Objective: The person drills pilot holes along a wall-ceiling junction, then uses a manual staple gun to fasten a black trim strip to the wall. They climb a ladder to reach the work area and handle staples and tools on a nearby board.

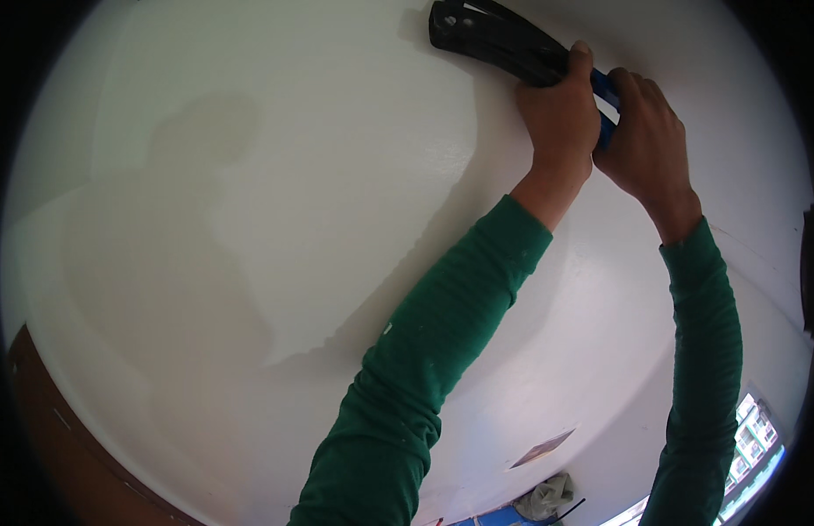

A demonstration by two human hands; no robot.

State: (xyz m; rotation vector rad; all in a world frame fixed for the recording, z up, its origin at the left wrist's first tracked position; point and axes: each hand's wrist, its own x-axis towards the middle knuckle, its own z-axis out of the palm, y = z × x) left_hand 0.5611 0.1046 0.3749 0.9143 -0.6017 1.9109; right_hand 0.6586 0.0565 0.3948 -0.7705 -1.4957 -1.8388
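Note:
High up at the wall, both of my hands are closed round a long, black, curved tool with blue parts (499,39). Bolt heads show near its far left end. My left hand (560,118) grips it where the black body runs into the blue part, thumb pointing up. Close beside it, my right hand (645,136) is wrapped round the blue part at the tool's right end. A narrow gap shows between the two blue bars there. The fingers of my left hand are mostly hidden behind the tool and the hand itself.
A plain whitish wall (337,175) fills most of the view, with shadows across it. A brown wooden panel (65,438) stands at the lower left. Below are a small picture-like rectangle (543,448), a greyish cloth bundle (547,497) on something blue, and a bright window (753,447).

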